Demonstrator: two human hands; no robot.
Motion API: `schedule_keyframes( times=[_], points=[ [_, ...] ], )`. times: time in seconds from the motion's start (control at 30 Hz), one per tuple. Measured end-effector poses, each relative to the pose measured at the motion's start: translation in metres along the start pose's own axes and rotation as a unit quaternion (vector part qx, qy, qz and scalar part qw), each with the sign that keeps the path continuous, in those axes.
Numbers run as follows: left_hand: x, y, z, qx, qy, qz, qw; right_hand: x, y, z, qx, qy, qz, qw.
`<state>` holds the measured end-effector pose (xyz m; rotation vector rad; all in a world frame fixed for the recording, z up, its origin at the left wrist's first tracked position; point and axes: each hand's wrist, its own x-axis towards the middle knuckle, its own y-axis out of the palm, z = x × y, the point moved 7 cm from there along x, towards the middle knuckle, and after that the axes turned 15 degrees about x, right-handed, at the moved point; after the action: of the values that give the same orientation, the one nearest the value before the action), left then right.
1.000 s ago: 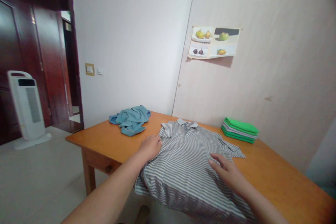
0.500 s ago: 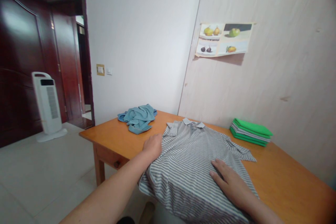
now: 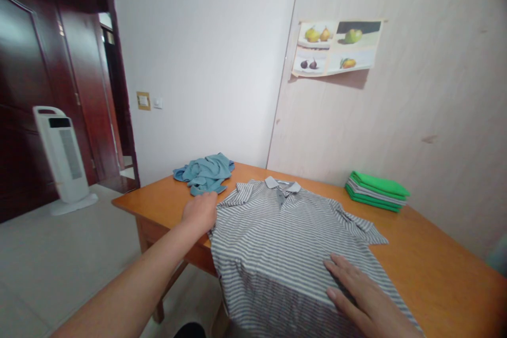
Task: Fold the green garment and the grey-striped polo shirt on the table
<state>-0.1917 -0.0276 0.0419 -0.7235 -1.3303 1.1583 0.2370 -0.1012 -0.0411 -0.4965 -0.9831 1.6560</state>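
Striped polo shirt lies front up on the table, between the two hands; its collar is beyond both, its lower part hanging over the table edge nearest the person. Left hand: at the shirt's side edge, fingers curled and hidden; whether they pinch cloth cannot be told. Right hand: palm down over the lower front, fingers slightly spread, nothing pinched. Crumpled blue garment just beyond the left hand; folded green and grey stack well beyond the right. Step in hand, as judged: spreading and flattening cloth. Next move appears to call for light outward tension at left, right palm steadying the front.
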Motion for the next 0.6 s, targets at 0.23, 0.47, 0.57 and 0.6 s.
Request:
schedule_keyframes(
  times=[0.23, 0.47, 0.57, 0.6],
  points=[
    [-0.015, -0.017, -0.086, -0.139, 0.165, -0.042, 0.976, 0.008, -0.035, -0.005, 0.058, 0.043, -0.119, 0.990],
    [-0.028, 0.023, -0.118, -0.149, 0.241, 0.075, 0.956, 0.010, -0.023, -0.053, -0.043, 0.066, -0.107, 0.991],
    [-0.034, 0.029, -0.110, -0.139, 0.245, 0.097, 0.955, -0.001, -0.019, -0.062, -0.075, 0.075, -0.103, 0.989],
    [-0.036, 0.029, -0.107, -0.137, 0.248, 0.099, 0.954, -0.005, -0.019, -0.064, -0.081, 0.076, -0.101, 0.989]
  ],
)
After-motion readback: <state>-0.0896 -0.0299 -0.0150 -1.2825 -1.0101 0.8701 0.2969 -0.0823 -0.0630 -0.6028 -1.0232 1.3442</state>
